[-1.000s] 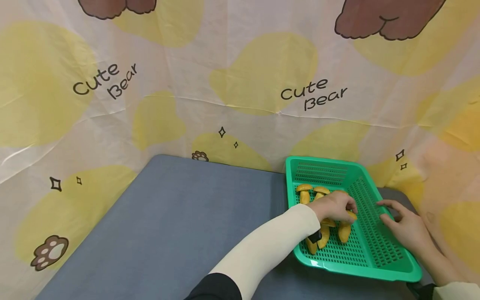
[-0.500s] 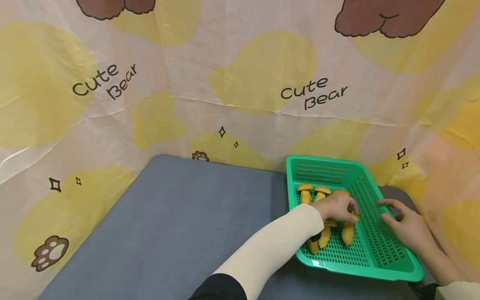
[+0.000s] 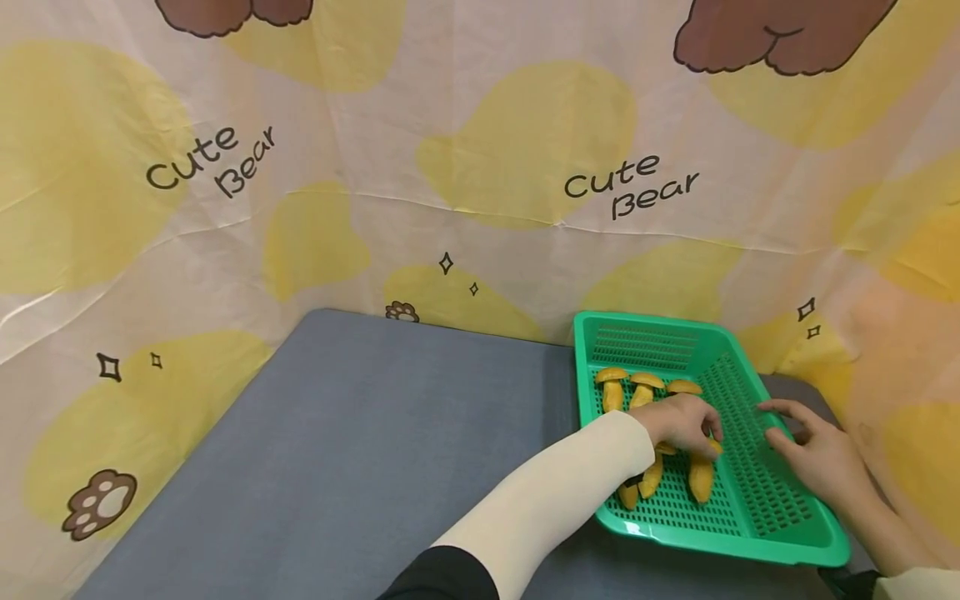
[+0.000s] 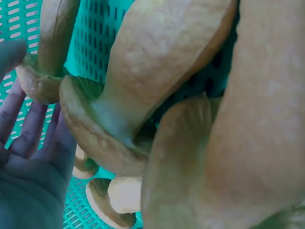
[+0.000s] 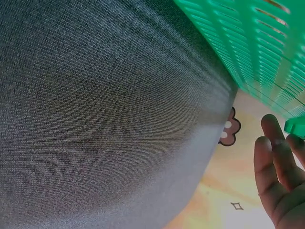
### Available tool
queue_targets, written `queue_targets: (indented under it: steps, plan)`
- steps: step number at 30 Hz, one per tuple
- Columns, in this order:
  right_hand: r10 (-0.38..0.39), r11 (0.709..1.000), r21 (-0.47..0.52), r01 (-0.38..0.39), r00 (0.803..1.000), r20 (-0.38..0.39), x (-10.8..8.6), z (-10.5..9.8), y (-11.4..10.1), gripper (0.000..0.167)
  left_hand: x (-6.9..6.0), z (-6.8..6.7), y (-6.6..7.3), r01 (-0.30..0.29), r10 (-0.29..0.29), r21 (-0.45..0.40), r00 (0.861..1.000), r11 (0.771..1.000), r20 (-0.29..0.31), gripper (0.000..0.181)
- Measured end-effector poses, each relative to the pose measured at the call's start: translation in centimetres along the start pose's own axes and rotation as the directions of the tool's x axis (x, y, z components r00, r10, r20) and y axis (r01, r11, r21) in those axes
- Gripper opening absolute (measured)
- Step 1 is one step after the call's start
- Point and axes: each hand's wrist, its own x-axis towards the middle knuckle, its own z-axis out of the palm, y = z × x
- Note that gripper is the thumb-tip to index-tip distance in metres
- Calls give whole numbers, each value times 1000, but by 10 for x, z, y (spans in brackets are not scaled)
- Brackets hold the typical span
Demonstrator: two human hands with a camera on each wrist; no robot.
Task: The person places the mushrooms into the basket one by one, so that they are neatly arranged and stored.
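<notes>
A green plastic basket (image 3: 795, 542) holds several yellow-brown mushrooms, among them one with its cap at the back left (image 3: 612, 392). My left hand (image 3: 678, 421) reaches into it and pinches the cap of one mushroom (image 3: 701, 479), whose stem points toward me. In the left wrist view that mushroom (image 4: 52, 43) has its cap between thumb and fingers, while other mushrooms (image 4: 157, 52) lie close to the camera. My right hand (image 3: 821, 454) is at the basket's right rim, fingers extended; whether they touch it cannot be told. The left hand and forearm hide part of the mushrooms.
The basket stands at the right end of a grey cloth-covered table (image 3: 360, 433). Behind hangs a printed curtain (image 3: 495, 167) with yellow blotches and bear drawings. The basket's right side shows bare slotted floor (image 3: 780, 500).
My left hand has shifted slightly right and toward me, and the pinched mushroom has slid the same way. A cap behind the hand shows more fully. The right hand has stayed by the rim.
</notes>
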Motion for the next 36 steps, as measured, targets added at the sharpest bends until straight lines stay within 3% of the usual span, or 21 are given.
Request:
queue_targets:
  steps: [13,20,36]
  plan:
    - [-5,1000,5,5,1000,5,0,1,4,38,6,8,1,12,-13,38,1000,999,23,17]
    - [-5,999,39,6,1000,-17,-3,1,3,38,6,9,4,23,-24,25,999,999,25,18]
    - [-17,1000,18,17,1000,-7,-1,0,0,37,5,10,3,45,-45,4,999,999,21,19]
